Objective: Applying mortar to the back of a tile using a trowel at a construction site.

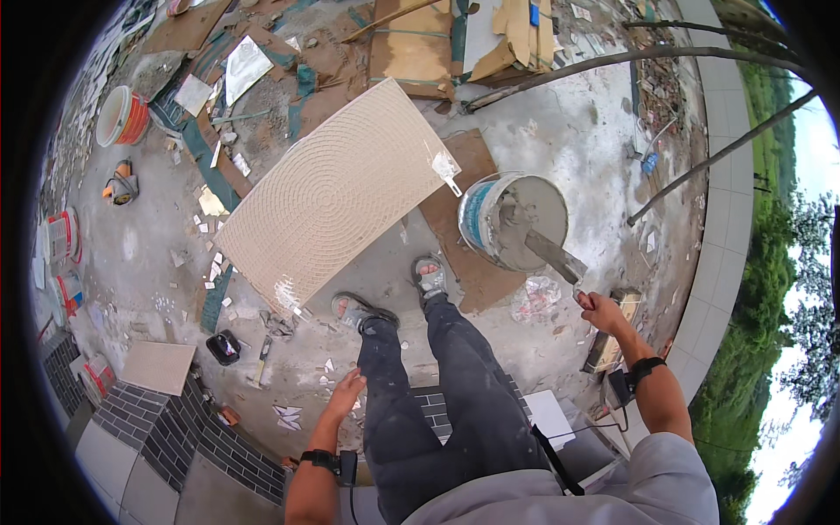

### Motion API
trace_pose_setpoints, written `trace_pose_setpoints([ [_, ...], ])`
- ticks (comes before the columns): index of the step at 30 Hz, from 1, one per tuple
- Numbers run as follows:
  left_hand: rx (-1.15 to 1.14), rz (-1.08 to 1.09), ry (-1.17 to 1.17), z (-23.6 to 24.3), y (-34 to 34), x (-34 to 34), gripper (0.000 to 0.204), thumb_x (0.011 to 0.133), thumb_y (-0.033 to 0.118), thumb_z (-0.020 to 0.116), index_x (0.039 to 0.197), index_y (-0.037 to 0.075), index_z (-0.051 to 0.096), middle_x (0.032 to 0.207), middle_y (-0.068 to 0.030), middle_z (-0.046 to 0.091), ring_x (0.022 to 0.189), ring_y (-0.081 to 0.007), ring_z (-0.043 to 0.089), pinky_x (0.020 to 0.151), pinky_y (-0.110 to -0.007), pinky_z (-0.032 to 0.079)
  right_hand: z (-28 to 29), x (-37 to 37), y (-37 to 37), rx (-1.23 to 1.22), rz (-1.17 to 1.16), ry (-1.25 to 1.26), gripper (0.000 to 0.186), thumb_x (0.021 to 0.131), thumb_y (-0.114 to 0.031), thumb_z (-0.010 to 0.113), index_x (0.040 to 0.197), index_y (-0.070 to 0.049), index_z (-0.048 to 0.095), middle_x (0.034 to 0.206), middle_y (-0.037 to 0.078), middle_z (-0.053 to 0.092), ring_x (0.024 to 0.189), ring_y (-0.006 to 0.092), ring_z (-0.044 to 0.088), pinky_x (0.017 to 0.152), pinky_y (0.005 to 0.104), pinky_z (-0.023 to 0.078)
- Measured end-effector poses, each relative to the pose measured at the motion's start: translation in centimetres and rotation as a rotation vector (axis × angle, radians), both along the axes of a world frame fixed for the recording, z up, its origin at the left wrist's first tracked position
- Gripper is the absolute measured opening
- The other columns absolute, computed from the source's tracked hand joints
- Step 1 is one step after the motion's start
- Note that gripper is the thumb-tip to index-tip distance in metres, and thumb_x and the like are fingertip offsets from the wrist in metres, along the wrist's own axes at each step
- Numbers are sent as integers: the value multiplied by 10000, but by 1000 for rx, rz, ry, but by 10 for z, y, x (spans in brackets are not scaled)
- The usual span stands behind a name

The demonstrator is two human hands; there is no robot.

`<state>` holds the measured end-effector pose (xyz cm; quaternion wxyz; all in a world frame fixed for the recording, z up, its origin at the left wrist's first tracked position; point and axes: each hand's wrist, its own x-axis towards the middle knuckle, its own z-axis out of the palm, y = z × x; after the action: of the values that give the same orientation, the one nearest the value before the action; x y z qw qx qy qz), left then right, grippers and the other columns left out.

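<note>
My right hand (601, 312) is closed around the handle of a trowel (557, 257). The trowel's flat blade, smeared with grey, reaches over the rim of a bucket (475, 213) and onto the wet grey mortar (541, 214) inside. My left hand (346, 390) hangs beside my left leg, fingers loosely stretched, holding nothing. Between my feet and the rubble lies a large beige tile (324, 188), its face up covered with ridges in concentric arcs. Small white tabs (444, 168) with dabs of white stuff sit at two of its opposite corners.
Brown cardboard (472, 284) lies under the bucket. Cartons (411, 52) and broken scraps cover the far floor. An orange-white bucket (122, 116) and a power tool (122, 182) stand left. A hammer (260, 361) and black tray (224, 347) lie near. Poles (630, 54) cross at right.
</note>
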<state>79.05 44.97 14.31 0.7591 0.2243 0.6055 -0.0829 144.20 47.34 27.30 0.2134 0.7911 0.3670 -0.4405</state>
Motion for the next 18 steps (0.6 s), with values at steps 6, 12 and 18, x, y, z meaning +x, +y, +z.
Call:
trace_pose_setpoints([
  [6,-83,-298,38,-7,-64,-11,478,923,383,565,1164,-30,571,991,-121,663,917,-167,616,774,-310,491,-5,57,56,23,625,-353,202,833,-198,547,960,-42,540,808,174,668,746,363,656,677,460,521],
  [12,-19,45,327,31,-44,-25,333,943,286,554,787,3,632,637,-50,616,504,-106,542,474,-235,422,-121,103,86,22,769,-229,148,855,-152,523,948,-41,556,825,157,675,731,326,668,635,434,526],
  [18,91,-142,500,53,-4,41,312,938,258,563,752,14,617,552,-20,538,421,-89,457,411,-251,348,-233,47,47,33,259,-17,272,856,-290,584,930,-41,664,856,212,671,854,383,651,751,434,518],
])
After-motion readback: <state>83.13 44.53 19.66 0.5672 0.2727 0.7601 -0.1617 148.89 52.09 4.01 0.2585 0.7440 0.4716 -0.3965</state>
